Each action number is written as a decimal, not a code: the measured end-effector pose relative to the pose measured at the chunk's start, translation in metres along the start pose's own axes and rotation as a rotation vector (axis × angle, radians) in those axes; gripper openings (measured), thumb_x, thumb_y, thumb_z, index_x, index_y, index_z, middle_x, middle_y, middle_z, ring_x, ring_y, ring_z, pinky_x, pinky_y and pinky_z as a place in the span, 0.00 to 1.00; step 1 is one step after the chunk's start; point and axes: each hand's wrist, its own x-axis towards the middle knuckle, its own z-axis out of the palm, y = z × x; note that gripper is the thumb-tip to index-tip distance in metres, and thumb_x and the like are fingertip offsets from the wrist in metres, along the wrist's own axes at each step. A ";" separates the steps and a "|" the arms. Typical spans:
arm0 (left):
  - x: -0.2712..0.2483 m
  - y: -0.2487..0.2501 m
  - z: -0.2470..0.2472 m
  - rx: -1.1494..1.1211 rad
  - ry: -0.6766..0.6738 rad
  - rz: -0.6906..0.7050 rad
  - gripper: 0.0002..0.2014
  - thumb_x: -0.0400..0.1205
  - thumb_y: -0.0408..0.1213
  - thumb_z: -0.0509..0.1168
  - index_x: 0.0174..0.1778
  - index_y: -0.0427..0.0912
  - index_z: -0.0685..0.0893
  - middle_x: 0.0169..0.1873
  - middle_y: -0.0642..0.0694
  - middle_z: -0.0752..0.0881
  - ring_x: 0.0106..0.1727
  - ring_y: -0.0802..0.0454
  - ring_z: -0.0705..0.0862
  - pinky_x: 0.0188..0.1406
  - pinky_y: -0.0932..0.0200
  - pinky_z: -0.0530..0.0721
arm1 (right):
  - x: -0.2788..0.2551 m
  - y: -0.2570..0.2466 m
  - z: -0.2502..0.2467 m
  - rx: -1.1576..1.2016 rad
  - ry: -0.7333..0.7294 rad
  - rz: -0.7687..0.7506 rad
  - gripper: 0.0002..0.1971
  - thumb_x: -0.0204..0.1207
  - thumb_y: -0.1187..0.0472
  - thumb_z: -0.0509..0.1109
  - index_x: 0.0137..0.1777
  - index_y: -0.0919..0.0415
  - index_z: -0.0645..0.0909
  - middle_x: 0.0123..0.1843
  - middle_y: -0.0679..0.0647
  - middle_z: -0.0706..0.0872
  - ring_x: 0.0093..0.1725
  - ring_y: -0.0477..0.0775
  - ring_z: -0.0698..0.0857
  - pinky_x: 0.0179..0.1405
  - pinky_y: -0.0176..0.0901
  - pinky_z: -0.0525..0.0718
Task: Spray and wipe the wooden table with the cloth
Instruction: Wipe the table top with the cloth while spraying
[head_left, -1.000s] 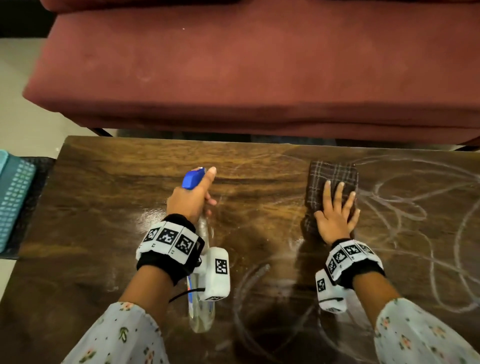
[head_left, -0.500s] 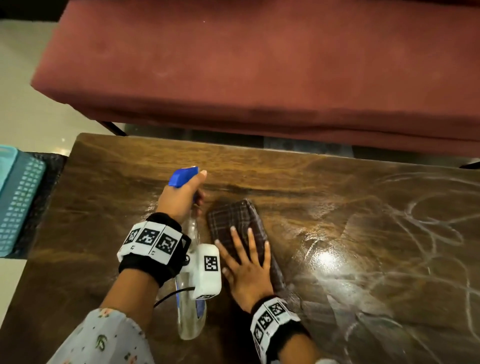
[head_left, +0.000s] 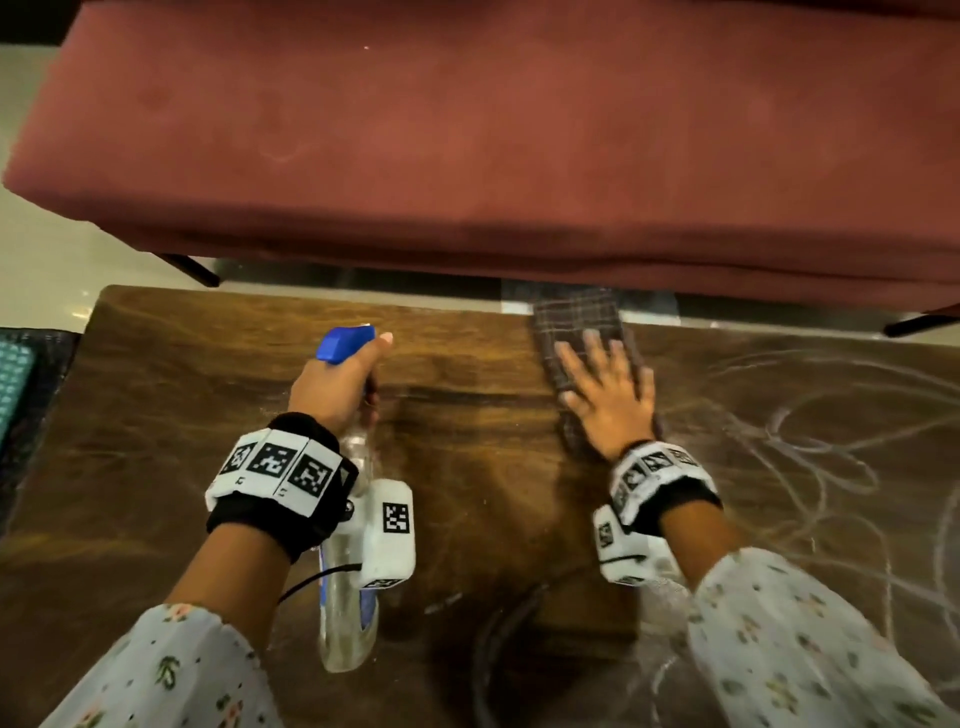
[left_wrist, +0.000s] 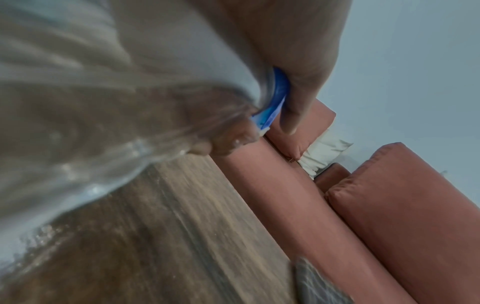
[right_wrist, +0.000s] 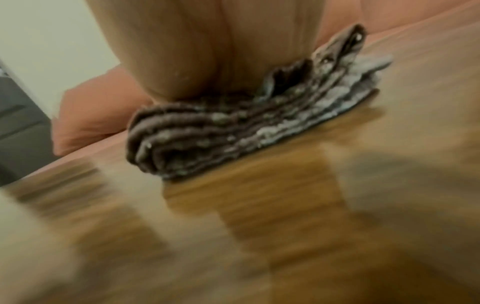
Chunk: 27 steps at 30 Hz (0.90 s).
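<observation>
Head view: the folded plaid cloth lies at the far edge of the wooden bench, its far end hanging past it. The right hand presses it flat with spread fingers. The left hand grips the spray bottle; a red sofa stands beyond.

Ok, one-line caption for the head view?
Right hand presses the plaid cloth at the wooden table's far edge; left hand grips the spray bottle.
</observation>
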 end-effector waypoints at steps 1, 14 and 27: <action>-0.001 0.001 0.005 -0.005 -0.009 0.000 0.21 0.62 0.60 0.69 0.24 0.44 0.75 0.15 0.52 0.76 0.23 0.44 0.75 0.29 0.54 0.74 | -0.006 0.028 -0.006 0.027 0.036 0.076 0.29 0.82 0.46 0.51 0.79 0.35 0.41 0.84 0.42 0.36 0.83 0.52 0.37 0.78 0.65 0.37; -0.019 -0.018 0.004 -0.015 -0.048 -0.034 0.22 0.65 0.61 0.69 0.22 0.44 0.76 0.15 0.51 0.77 0.22 0.45 0.75 0.30 0.54 0.74 | -0.123 0.103 0.028 0.198 0.182 0.527 0.31 0.77 0.42 0.47 0.80 0.41 0.45 0.85 0.47 0.39 0.83 0.56 0.39 0.78 0.66 0.39; -0.043 -0.071 -0.091 -0.022 0.108 -0.074 0.17 0.75 0.52 0.67 0.29 0.43 0.76 0.10 0.51 0.77 0.13 0.54 0.75 0.28 0.53 0.73 | -0.098 -0.179 0.119 -0.050 0.061 -0.186 0.31 0.74 0.49 0.48 0.80 0.43 0.53 0.84 0.53 0.53 0.83 0.62 0.51 0.72 0.68 0.38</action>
